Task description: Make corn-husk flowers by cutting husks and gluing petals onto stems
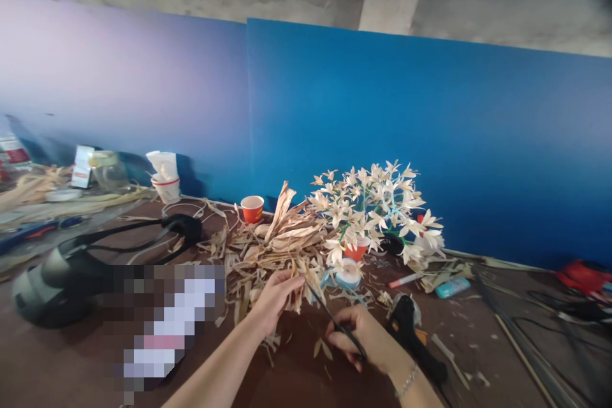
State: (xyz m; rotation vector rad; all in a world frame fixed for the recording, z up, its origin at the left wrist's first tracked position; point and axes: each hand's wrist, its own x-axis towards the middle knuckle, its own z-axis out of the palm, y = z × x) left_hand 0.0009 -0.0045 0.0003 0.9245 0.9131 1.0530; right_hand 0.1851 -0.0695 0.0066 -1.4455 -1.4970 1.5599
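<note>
Husk piece (314, 280) in left hand (280, 293), black scissors (332, 320) in right hand (356, 335): light, papery, splits easily

Bench (282, 389), brown, carries everything. Husk pile (296, 236) sprawls beyond the hands: dry, curled, creased. Probably near weightless, stiff enough to spring back, weak along the grain; lift a single leaf by its thick end, as pulling from the middle could drag neighbours or crack it.

White flower arrangement (373, 204) stands right of the pile, above and around an orange cup (356, 248). Likely top-heavy, with fragile petals; best hold is low, cup or stems, never the blooms. Glue gun (411, 338) lies right of the right hand; hard, heavier than the husk, take it by the grip and keep off the nozzle, heat can't be judged.

Scissors are slim, rigid, probably light; right hand is wrapped round the handle end, fingers curled, far end near the left fingertips. Whether the blades are parted: can't tell. Hands are near each other, not touching.

Husk piece sits over the near edge of the pile, pinched between left thumb and fingers. Soft-dry, not slippery, likely flexes before it tears; firm light pinch near the base, tip left free, seems right. Hard squeeze may crease it. Loose petals (322, 349) on the bench are smallest: thin, easily blown about, pick up by the edge.
</note>
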